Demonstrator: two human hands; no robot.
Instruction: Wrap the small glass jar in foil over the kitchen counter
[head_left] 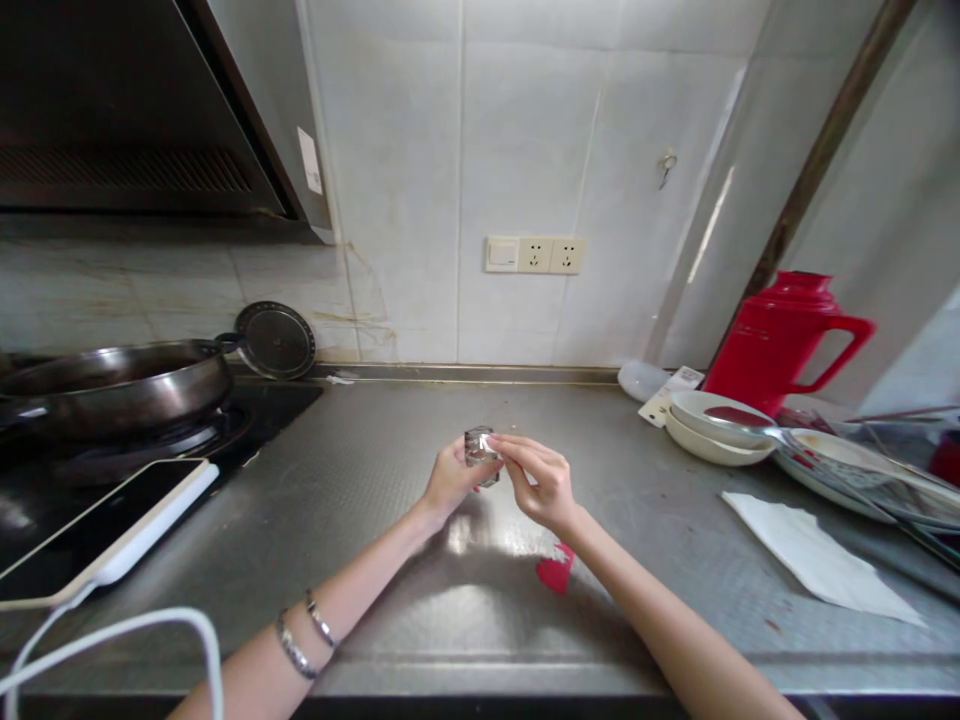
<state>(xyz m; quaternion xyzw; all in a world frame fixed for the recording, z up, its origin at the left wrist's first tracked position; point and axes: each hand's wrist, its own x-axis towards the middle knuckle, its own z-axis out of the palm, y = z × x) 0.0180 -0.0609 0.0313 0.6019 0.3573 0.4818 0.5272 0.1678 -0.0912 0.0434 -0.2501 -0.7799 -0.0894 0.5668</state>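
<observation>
Over the middle of the counter, my left hand (pixel 448 482) is closed round a small shiny silver-and-dark object (pixel 478 446), perhaps a little glass or foil-covered container; its kind is not clear. The fingers of my right hand (pixel 544 482) are pressed together against its right side, near the top. Part of the object is hidden behind my fingers. Two silver bracelets (pixel 296 645) circle my left forearm. On the metal counter (pixel 450 610), a torn red scrap (pixel 555 570) lies just left of my right forearm.
At left, a steel pan (pixel 135 385) sits on the black stove, with a phone (pixel 97 530) and white cable in front. A range hood (pixel 127 120) overhangs it. To the right are a red thermos (pixel 780 340), stacked bowls (pixel 712 440), plates and a paper napkin (pixel 817 560).
</observation>
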